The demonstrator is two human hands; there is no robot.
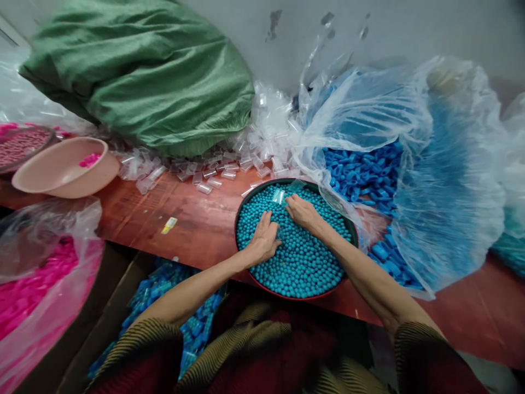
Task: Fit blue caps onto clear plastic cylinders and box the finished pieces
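Note:
A round basin point(237, 232) with a red outer edge is filled with small turquoise beads point(299, 268). Over the beads on its left side is my left hand point(262, 241), fingers curled and thumb bent toward them; something see-through seems to lie between them, too faint to make out. Further back, my right hand point(305, 213) is closed, its fingertips at a clear plastic tube point(279, 197) above the beads. Another clear piece point(296, 185) lies near the basin's far rim.
Loose clear tubes point(213, 181) lie along the back of the red table point(197, 219) below a large green sack point(143, 82). Blue plastic pieces point(365, 169) spill from a clear bag point(451, 180) at right. A pink bowl point(61, 183) stands left; pink pieces point(41, 290) fill a bag below.

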